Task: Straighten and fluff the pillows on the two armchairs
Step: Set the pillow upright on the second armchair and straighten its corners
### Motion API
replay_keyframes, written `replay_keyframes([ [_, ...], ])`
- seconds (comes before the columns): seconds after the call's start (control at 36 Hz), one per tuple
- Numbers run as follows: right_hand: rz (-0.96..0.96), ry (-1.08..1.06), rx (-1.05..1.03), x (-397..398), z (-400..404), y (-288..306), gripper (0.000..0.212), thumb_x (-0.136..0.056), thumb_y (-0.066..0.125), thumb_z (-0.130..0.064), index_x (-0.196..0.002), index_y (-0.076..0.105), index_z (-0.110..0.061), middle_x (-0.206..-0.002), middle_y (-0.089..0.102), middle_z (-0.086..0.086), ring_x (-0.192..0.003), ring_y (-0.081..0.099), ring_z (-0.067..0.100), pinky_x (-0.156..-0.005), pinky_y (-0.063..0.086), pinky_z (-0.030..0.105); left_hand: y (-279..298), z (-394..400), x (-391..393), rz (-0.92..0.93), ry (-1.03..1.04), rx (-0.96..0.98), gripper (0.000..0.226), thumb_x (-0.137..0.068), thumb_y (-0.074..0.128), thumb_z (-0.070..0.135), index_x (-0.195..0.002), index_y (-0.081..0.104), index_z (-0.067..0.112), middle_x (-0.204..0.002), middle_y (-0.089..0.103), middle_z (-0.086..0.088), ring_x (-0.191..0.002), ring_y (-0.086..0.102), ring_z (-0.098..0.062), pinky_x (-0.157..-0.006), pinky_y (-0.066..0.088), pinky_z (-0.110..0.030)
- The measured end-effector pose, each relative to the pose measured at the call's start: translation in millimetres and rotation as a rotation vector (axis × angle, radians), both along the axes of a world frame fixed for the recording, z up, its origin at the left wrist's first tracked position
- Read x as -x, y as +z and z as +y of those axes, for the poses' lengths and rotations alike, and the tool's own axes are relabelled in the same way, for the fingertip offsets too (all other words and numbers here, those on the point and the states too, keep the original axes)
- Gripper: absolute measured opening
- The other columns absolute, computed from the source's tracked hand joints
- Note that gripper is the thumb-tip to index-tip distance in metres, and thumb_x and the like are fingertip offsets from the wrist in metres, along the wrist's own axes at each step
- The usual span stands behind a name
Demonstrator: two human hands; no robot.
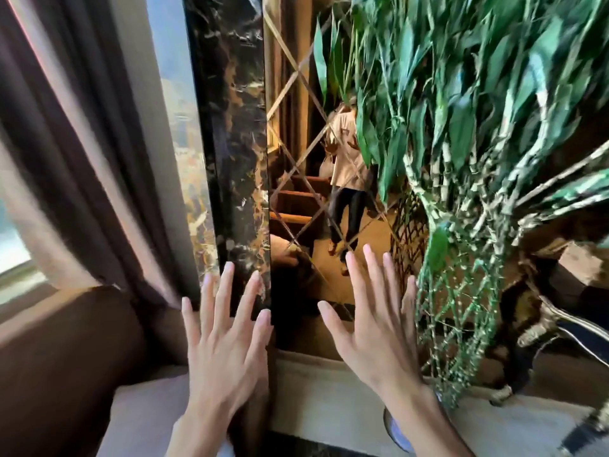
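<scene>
— Marble pillar [237,153], black with gold veining, filling the middle; brown curtain [82,159] hanging to its left beside the window [16,252]. Facing a wall, then, not a seat?

— Facing a corner, yes. Both hands raised in front, backs toward the camera. Left hand [224,351] spreading its fingers wide, holding nothing. Right hand [379,338] splaying just the same, also gripping nothing.

— Touching the pillar?

— Impossible to tell; possibly only hovering before it. Judging by the motion blur, probably lifting mid-turn rather than reaching for anything.

— Pillows? Armchairs?

— No pillow showing anywhere. Possibly an upholstered brown arm [66,341] curving at lower left, but not clear enough for calling it an armchair. Diamond-tiled mirror [296,199] reflecting a standing person, with leafy bamboo plant [461,127] crowding the right side.

— So the task standing where?

— Likely searching, or moving between chairs; needing a turn toward the seating first.
</scene>
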State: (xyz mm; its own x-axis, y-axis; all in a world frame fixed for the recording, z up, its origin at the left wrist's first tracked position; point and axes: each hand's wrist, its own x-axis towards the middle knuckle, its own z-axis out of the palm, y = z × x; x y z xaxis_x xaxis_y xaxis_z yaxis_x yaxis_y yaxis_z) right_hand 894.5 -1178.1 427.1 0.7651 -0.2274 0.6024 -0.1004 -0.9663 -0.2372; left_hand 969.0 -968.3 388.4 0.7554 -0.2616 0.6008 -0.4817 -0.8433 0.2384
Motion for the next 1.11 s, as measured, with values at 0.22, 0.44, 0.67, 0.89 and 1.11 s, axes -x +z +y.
replay_keyframes([
  [0.22,0.047,0.156,-0.003,-119,-1,-8,0.083,-0.095,0.029,-0.074,-0.161,0.007,-0.03,-0.171,-0.003,-0.005,-0.157,-0.008,0.018,-0.123,0.007,0.063,-14,18,-83,0.092,0.149,0.068,0.063,-0.1,0.015,0.063,-0.158,0.02,0.039,-0.17,0.005,0.005,-0.158,0.0,-0.021,-0.125,0.002,-0.057],
  [0.44,0.148,0.347,-0.018,-253,50,-43,0.094,-0.088,0.028,-0.082,-0.161,0.005,-0.027,-0.171,-0.002,-0.004,-0.157,-0.008,0.019,-0.123,0.008,0.064,-67,86,-168,0.197,0.351,0.051,0.067,-0.098,0.019,0.067,-0.159,0.016,0.039,-0.17,0.0,0.007,-0.157,-0.005,-0.019,-0.124,0.005,-0.059],
  [0.67,0.281,0.531,-0.041,-351,103,-82,0.097,-0.085,0.029,-0.083,-0.16,-0.002,-0.03,-0.17,-0.003,-0.006,-0.157,-0.005,0.019,-0.123,0.009,0.063,-108,144,-216,0.333,0.55,0.1,0.075,-0.093,0.004,0.075,-0.159,0.012,0.041,-0.17,-0.006,0.012,-0.156,-0.011,-0.015,-0.125,0.001,-0.054],
  [0.89,0.5,0.68,-0.148,-418,136,-136,0.102,-0.082,0.033,-0.082,-0.16,0.0,-0.025,-0.17,0.005,-0.004,-0.157,0.003,0.016,-0.124,0.012,0.057,-155,173,-245,0.463,0.692,0.185,0.073,-0.092,0.008,0.076,-0.158,0.006,0.045,-0.168,-0.011,0.018,-0.155,-0.016,-0.009,-0.126,-0.003,-0.048],
  [1.11,0.905,0.781,-0.29,-481,149,-207,0.101,-0.079,0.045,-0.082,-0.158,0.003,-0.036,-0.168,0.008,-0.01,-0.155,0.015,0.018,-0.124,0.022,0.047,-218,185,-287,0.732,0.758,0.309,0.075,-0.087,0.014,0.08,-0.155,0.005,0.052,-0.167,-0.011,0.02,-0.154,-0.017,-0.005,-0.126,-0.006,-0.043],
])
